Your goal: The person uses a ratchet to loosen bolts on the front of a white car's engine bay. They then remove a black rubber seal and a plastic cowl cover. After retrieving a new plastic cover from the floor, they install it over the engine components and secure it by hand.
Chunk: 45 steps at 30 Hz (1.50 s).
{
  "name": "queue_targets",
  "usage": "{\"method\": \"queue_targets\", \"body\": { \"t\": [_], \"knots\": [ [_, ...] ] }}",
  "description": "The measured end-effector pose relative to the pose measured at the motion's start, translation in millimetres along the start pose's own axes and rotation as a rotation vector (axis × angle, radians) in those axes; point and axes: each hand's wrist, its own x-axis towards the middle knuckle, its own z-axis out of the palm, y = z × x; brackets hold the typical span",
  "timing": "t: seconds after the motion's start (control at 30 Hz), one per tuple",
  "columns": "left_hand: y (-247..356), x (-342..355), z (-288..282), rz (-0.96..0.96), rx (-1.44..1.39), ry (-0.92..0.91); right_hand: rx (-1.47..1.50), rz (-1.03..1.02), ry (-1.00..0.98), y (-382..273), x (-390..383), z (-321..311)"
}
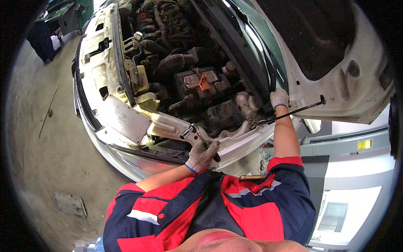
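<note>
My left hand (201, 156), in a grey work glove with a blue cuff, is closed around a ratchet wrench (203, 137). The chrome socket end (187, 132) points left above the white front fender edge, and the dark handle end pokes out below the hand. My right hand (280, 98), gloved too, reaches to the lower corner of the windshield by the hood hinge. Its fingers are curled; a short dark piece (273, 80) sticks out beyond them, and what they grip is mostly hidden.
The open engine bay holds a battery (200, 82) with an orange clip and dark hoses (174, 63). The raised white hood (348, 94) stands at right, with a black strut (300, 110) near my right forearm. On the floor lie a thin rod (49, 111) and a flat panel (70, 204). Another person's legs (42, 44) show far left.
</note>
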Motion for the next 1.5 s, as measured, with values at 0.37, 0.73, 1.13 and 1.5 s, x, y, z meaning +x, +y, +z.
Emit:
{"method": "queue_targets", "body": {
  "t": [0.37,0.73,1.13,1.5],
  "knots": [
    [-3.6,2.5,4.3,0.05,0.044,0.066,-0.168,-0.114,0.08,9.8,5.8,16.1],
    [-19.8,0.4,5.0,-0.006,-0.11,0.061,0.088,-0.091,0.084,7.0,-0.5,10.5],
    [-2.3,-0.5,3.5,-0.065,0.038,0.03,-0.118,-0.166,0.131,15.0,7.8,23.8],
    [-2.1,1.1,4.7,0.004,-0.042,0.015,-0.1,-0.242,0.197,22.2,7.2,27.9]
  ]
}}
